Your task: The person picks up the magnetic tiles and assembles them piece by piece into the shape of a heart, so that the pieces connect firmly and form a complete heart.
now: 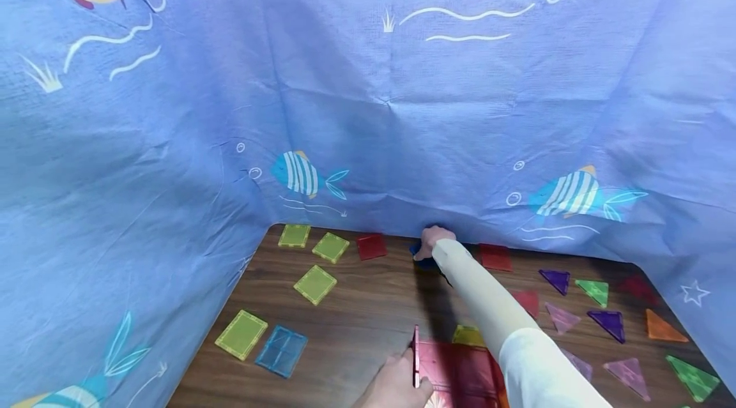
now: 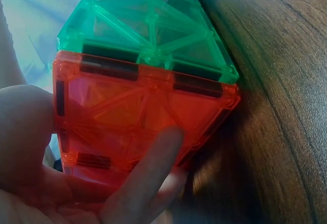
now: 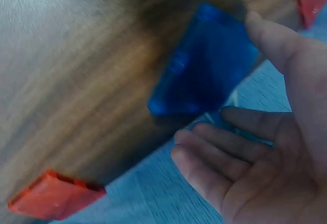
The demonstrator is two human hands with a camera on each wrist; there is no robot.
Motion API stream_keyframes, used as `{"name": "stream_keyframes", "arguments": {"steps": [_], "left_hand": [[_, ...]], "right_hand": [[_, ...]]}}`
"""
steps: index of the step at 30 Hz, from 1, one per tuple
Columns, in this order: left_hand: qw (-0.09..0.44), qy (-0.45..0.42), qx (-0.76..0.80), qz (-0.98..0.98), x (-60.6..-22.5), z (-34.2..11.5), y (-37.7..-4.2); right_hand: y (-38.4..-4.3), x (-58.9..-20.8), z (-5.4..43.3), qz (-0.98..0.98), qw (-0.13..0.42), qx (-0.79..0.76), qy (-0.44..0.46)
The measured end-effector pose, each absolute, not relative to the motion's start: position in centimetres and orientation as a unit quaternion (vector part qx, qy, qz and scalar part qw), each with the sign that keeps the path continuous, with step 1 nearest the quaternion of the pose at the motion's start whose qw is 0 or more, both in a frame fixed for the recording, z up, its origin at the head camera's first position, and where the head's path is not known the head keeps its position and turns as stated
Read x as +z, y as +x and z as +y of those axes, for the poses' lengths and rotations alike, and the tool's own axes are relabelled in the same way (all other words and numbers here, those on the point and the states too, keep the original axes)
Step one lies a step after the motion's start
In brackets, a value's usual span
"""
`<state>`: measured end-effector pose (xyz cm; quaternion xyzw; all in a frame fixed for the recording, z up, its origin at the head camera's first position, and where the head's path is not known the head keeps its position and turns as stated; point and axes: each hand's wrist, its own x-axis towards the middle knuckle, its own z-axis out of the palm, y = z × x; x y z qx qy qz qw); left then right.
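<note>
My left hand (image 1: 393,382) grips an upright red magnetic tile (image 2: 148,106) at the front. In the left wrist view, the forefinger lies over its face and the thumb is at its left side. A green magnetic tile (image 2: 148,35) adjoins its top edge in that view. At the back of the table, my right hand (image 1: 435,242) reaches a blue magnetic tile (image 3: 209,65). Its thumb is at one edge of the tile and its loosely bent fingers are near another; a firm hold does not show.
Pink tiles (image 1: 454,363) lie beside the left hand. Yellow-green square tiles (image 1: 315,285) and a light-blue tile (image 1: 282,350) are on the left. Red squares (image 1: 371,246) lie along the back. Several triangle tiles (image 1: 606,324) spread over the right. A blue fish-print cloth (image 1: 391,108) encloses the table.
</note>
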<state>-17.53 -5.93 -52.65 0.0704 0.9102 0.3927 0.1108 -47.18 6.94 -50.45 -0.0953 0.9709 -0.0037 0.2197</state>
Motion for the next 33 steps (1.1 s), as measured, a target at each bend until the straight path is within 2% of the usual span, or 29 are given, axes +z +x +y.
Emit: {"name": "stream_keyframes", "arguments": {"steps": [7,21,28,33], "left_hand": [[0.097,0.081,0.375,0.918,-52.9,-5.8,-17.7],[0.1,0.08,0.393,0.911,-53.0,-5.9,-17.6],[0.09,0.082,0.395,0.91,-52.9,-5.7,-17.3],[0.078,0.085,0.39,0.914,-52.9,-5.7,-17.2]], "right_hand": [[-47.0,-51.4,6.6,0.978,0.188,-0.006,-0.086],[-46.7,-50.2,6.3,0.966,0.195,0.006,-0.169],[-46.4,-49.2,7.0,0.962,0.145,0.015,-0.232],[-46.0,-48.4,6.9,0.965,0.118,0.015,-0.236]]}}
